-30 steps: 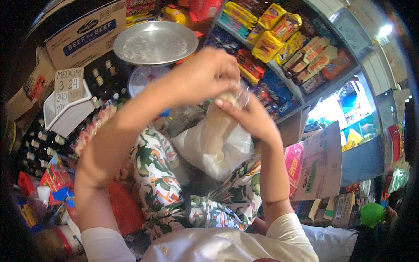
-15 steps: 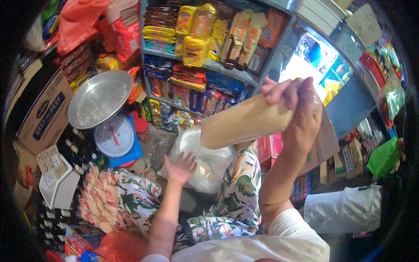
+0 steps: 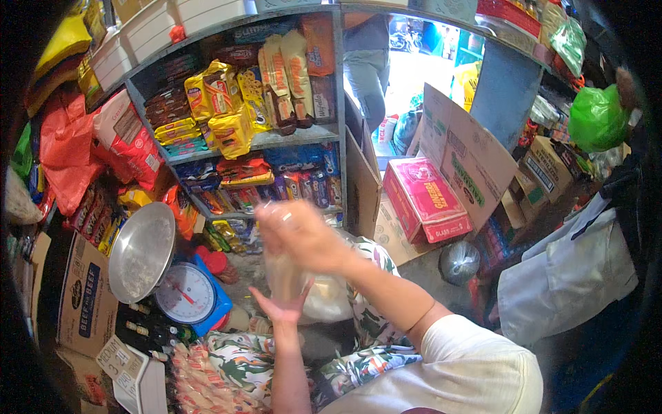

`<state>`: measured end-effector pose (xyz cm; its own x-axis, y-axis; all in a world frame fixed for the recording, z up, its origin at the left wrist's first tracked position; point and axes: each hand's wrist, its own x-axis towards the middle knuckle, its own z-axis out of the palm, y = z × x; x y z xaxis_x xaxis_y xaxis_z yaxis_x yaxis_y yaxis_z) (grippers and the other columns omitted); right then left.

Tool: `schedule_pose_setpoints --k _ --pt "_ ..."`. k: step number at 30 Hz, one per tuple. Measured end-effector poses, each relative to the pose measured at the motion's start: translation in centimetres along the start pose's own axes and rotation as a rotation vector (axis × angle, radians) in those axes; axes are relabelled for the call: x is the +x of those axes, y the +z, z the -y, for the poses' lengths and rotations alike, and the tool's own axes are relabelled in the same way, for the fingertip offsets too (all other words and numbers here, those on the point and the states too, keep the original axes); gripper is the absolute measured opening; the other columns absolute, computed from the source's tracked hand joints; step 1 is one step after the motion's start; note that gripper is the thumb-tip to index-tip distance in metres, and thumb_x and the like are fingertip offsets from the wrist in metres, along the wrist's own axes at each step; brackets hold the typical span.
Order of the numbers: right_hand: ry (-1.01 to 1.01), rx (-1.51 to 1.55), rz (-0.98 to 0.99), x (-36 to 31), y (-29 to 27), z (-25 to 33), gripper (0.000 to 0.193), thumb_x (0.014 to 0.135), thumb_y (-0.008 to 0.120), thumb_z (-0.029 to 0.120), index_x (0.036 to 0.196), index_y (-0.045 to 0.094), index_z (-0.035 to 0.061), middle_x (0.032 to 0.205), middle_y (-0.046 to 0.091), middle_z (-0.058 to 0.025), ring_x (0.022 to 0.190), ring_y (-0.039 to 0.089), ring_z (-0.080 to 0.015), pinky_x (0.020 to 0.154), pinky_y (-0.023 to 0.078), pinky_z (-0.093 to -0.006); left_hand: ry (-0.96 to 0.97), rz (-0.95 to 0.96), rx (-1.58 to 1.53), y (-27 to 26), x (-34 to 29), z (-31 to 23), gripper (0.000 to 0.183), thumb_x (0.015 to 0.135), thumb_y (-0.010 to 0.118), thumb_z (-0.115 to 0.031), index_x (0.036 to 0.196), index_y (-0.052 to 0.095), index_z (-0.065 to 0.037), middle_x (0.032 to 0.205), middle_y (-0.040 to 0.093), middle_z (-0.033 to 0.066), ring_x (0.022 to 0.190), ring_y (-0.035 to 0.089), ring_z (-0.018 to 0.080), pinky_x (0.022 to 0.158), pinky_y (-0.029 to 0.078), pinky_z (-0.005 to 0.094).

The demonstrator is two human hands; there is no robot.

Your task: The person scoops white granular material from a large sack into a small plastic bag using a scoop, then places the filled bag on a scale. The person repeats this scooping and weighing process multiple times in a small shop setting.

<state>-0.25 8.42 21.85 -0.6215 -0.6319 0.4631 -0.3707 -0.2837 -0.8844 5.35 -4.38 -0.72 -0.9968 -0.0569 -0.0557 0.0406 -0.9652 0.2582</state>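
We are gripping a clear plastic bag (image 3: 279,277) of pale contents with the right hand (image 3: 298,233), whose fingers are wrapping round its upper part. The bag is hanging roughly upright above our lap, in the near middle of the scene. Our left hand (image 3: 283,312) is spreading its thumb and fingers at the bag's lower end; with the blur, we are perhaps touching it there, but cannot tell for sure. Just to the right, a white sack (image 3: 325,302) is sitting by our patterned trousers (image 3: 241,362). On the left, a blue scale (image 3: 185,293) is standing with its silver pan (image 3: 141,252). Farther off, a shelf (image 3: 293,140) is holding snack packs, and right of it a pink-red box (image 3: 426,200) is resting by a cardboard flap (image 3: 476,162).
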Motion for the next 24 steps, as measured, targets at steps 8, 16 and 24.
schedule_pose_setpoints --k 8,16,24 --pt "-0.161 0.401 0.14 1.1 7.5 -5.3 0.047 0.098 0.038 0.038 0.07 0.05 0.0022 0.066 0.051 -0.0033 0.066 0.048 -0.0124 0.065 0.042 -0.0288 0.454 -0.175 0.968 6.0 -6.2 -6.3 0.081 0.085 0.045 -0.064 0.136 0.032 -0.002 0.131 0.044 0.0112 0.119 0.045 0.0224 0.098 0.039 0.0381" --pt "-0.476 -0.39 0.023 1.4 7.8 -5.9 0.036 0.093 0.044 0.034 0.117 0.055 0.0092 0.107 0.054 -0.0131 0.114 0.043 -0.0299 0.101 0.024 -0.046 0.912 -0.205 1.254 10.8 -7.3 -8.4 0.024 0.091 0.056 -0.013 0.105 0.058 0.006 0.099 0.06 0.006 0.09 0.054 0.0113 0.08 0.043 0.0261" --pt "-0.27 -0.216 -0.022 -0.9 7.5 -5.5 0.02 0.079 0.064 0.023 0.093 0.062 0.008 0.088 0.057 -0.0065 0.09 0.05 -0.026 0.083 0.035 -0.0372 1.091 -0.395 1.03 11.9 -6.9 -7.2 0.013 0.088 0.055 -0.002 0.099 0.059 0.003 0.087 0.061 0.0085 0.073 0.055 0.0108 0.066 0.046 0.0221"
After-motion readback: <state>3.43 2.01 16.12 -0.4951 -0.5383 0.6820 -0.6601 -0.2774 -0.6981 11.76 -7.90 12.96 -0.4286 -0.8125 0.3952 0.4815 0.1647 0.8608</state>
